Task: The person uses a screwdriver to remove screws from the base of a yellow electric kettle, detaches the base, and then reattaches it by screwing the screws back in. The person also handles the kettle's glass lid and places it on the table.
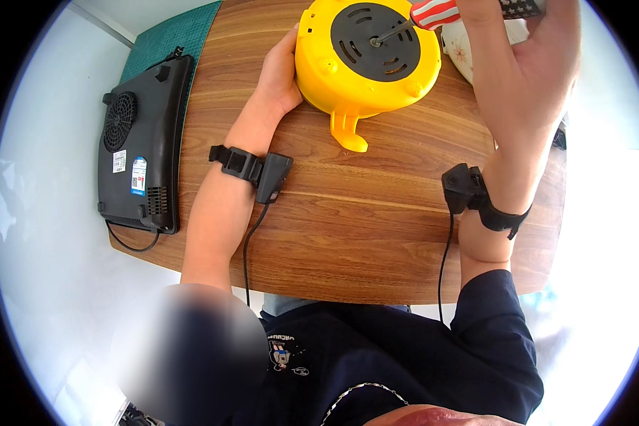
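Observation:
A round yellow appliance housing point(312, 78) stands on the wooden table with its base facing up. Its slotted black disc point(353, 53) fills the middle, and a yellow hook-shaped handle point(346, 133) points toward me. Against the left side of the housing, my left hand point(280, 79) is closed, its fingers partly hidden by the rim. My right hand point(524, 82) grips a screwdriver point(434, 13) with a striped and starred handle. The screwdriver's shaft slants down to the screw spot at the disc's centre. Some right-hand fingers are cut off by the top edge.
A flat black appliance point(142, 142) with a round fan grille lies at the left, partly on a green cutting mat point(167, 42). Behind my right hand is a pale, flower-patterned object point(459, 50). Cables hang from both black wrist devices across the wooden table point(348, 234).

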Action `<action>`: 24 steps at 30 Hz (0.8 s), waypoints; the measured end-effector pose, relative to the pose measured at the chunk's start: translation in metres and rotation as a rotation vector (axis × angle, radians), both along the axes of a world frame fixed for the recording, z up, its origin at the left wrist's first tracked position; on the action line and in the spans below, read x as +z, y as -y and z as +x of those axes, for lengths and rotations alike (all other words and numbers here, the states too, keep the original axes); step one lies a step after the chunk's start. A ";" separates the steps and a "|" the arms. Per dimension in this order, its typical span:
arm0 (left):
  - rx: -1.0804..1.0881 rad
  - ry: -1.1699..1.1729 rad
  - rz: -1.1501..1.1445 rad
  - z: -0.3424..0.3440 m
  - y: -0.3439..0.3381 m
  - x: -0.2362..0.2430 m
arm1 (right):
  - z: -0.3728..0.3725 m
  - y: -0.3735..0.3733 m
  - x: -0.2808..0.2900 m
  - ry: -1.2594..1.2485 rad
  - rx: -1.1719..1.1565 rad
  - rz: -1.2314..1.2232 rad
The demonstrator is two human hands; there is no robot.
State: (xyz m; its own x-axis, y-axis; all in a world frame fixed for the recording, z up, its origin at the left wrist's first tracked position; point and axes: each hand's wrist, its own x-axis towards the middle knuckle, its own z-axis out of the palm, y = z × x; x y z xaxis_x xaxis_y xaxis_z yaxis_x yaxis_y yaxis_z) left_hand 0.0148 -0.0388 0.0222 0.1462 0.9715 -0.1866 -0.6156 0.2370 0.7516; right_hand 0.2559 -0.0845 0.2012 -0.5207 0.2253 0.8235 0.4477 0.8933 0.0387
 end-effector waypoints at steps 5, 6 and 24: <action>-0.006 -0.001 0.014 0.002 -0.002 -0.002 | -0.036 0.000 -0.002 -0.448 -0.163 -0.066; 0.003 -0.014 0.014 0.001 -0.003 -0.002 | -0.024 0.009 0.002 -0.335 -0.069 -0.219; -0.020 0.000 0.047 -0.003 -0.002 -0.007 | -0.019 -0.001 -0.008 -0.302 -0.027 -0.148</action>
State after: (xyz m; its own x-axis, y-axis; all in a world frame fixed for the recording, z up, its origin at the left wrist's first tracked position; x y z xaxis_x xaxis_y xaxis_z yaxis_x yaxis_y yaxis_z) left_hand 0.0117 -0.0367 0.0154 0.1662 0.9760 -0.1406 -0.6113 0.2139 0.7619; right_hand 0.2373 -0.0836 0.1930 -0.2506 0.3642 0.8970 0.4425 0.8672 -0.2285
